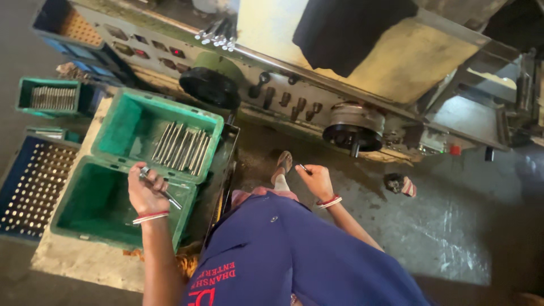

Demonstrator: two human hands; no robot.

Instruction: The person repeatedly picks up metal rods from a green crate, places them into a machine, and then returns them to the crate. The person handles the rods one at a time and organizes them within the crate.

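Far side: grey machine (317, 96) with two round black wheels. Far left: small green crate (25, 96). Near left: blue perforated tray (31, 181).

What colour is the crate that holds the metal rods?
Green crate, metal rods inside; head view.

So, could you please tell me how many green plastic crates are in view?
3. One crate holding metal rods is beside the machine; a second, nearer crate lies under the left hand; a smaller third with rods is at far left. Others may be hidden.
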